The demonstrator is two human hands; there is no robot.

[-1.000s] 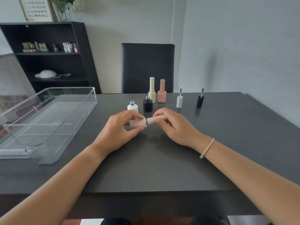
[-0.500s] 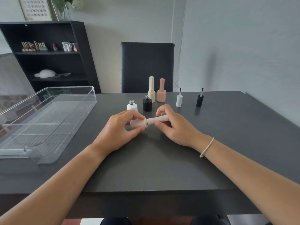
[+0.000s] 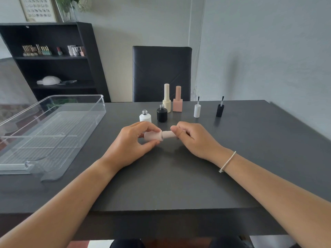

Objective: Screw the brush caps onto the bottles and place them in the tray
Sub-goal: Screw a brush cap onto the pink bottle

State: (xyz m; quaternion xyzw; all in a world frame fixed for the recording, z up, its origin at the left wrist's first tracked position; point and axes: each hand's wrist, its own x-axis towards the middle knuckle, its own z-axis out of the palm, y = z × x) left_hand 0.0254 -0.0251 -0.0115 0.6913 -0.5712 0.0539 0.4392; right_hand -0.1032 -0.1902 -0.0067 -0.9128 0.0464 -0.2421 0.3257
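My left hand (image 3: 130,142) grips a pale pink bottle (image 3: 152,136) lying sideways just above the dark table (image 3: 179,185). My right hand (image 3: 193,138) pinches its ribbed pink cap (image 3: 168,134), which sits against the bottle's neck. Behind stand an uncapped white bottle (image 3: 145,116) and an uncapped black bottle (image 3: 162,113). A capped cream bottle (image 3: 166,99) and a capped salmon bottle (image 3: 177,101) stand further back. A white brush cap (image 3: 197,109) and a black brush cap (image 3: 220,109) stand upside down at the right, brushes up. The clear tray (image 3: 53,133) lies at the left.
A black chair (image 3: 162,72) stands at the table's far side. A black shelf unit (image 3: 50,59) with small bottles is at the back left. The wall runs along the right.
My right fingers have shifted around the cap, rolling it on the bottle's neck. The gap between cap and bottle has closed. The left hand holds still.
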